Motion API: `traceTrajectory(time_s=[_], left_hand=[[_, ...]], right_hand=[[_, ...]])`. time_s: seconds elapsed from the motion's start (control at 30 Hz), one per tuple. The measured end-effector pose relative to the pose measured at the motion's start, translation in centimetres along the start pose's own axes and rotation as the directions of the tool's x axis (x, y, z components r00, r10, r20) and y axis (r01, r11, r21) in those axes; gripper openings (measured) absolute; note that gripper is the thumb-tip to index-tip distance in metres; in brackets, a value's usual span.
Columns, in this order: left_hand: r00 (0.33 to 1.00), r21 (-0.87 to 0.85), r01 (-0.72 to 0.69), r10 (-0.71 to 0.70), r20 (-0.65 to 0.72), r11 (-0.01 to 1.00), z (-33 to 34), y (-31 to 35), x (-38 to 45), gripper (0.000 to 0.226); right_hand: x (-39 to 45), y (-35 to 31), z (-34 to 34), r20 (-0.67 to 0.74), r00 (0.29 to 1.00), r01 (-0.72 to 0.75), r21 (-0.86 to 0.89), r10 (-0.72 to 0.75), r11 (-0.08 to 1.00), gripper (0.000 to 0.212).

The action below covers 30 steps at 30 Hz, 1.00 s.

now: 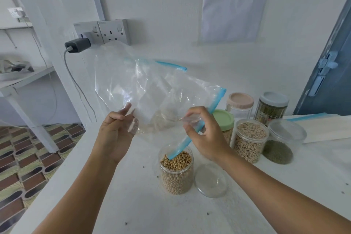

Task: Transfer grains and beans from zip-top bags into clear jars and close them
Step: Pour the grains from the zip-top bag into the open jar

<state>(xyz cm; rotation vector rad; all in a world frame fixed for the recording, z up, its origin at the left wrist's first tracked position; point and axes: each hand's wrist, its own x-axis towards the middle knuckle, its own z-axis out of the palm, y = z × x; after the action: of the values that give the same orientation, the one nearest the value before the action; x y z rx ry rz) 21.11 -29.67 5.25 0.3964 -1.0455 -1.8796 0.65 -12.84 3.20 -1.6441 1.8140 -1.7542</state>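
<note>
Bag (pixel 152 89) looks empty, both hands pinch it, left hand (pixel 115 129), right hand (pixel 201 131), zip corner dipping into soybean jar (pixel 176 169), approx full. Lid (pixel 210 182) off beside it on worktop (pixel 133 205). Lentil jar (pixel 250 140) also unlidded; capping left.

Up on the white wall, a double wall socket (pixel 106 32) is sitting with a dark charger (pixel 77 45) plugged into its left side, and a grey cable (pixel 77 83) is trailing down from it towards the floor. A printed paper notice (pixel 234 4) is hanging higher up to the right, its text too blurred to read. A blue door (pixel 330 66) is showing at the right edge. Over on the left, a white shelf (pixel 24 78) is carrying a crumpled cloth (pixel 14 66), and a patterned tiled floor (pixel 28 167) is stretching below it.
</note>
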Motion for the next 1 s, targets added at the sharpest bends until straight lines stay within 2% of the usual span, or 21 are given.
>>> traceTrajectory(time_s=[0.07,0.2,0.33,0.53,0.73,1.0], left_hand=[[1.0,0.013,-0.009,0.009,0.002,1.0,0.2,0.3,0.0,0.059],[1.0,0.03,-0.015,0.015,-0.004,0.999,0.6,0.7,0.0,0.06],[1.0,0.031,-0.022,0.022,-0.001,0.999,0.8,0.9,-0.1,0.059],[1.0,0.045,-0.029,0.029,0.004,0.999,1.0,0.9,0.0,0.057],[0.999,0.041,-0.049,0.048,0.023,0.998,1.3,1.3,0.1,0.059],[0.998,0.04,-0.06,0.059,0.021,0.997,1.6,1.6,-0.2,0.062]], right_hand=[[-0.1,-0.5,-0.1,-0.005,0.999,-0.053,0.079,0.054,0.995,0.023],[0.1,-1.1,0.3,-0.075,0.995,-0.054,0.186,0.069,0.981,0.029],[0.5,-1.1,0.4,-0.113,0.993,-0.018,0.166,0.037,0.986,0.049],[0.7,-1.5,0.4,-0.172,0.985,0.003,0.192,0.031,0.981,0.054],[1.3,-1.4,0.2,-0.138,0.989,0.063,0.073,-0.052,0.995,0.065],[-0.9,-0.1,0.5,-0.024,0.996,-0.082,0.067,0.084,0.994,0.094]])
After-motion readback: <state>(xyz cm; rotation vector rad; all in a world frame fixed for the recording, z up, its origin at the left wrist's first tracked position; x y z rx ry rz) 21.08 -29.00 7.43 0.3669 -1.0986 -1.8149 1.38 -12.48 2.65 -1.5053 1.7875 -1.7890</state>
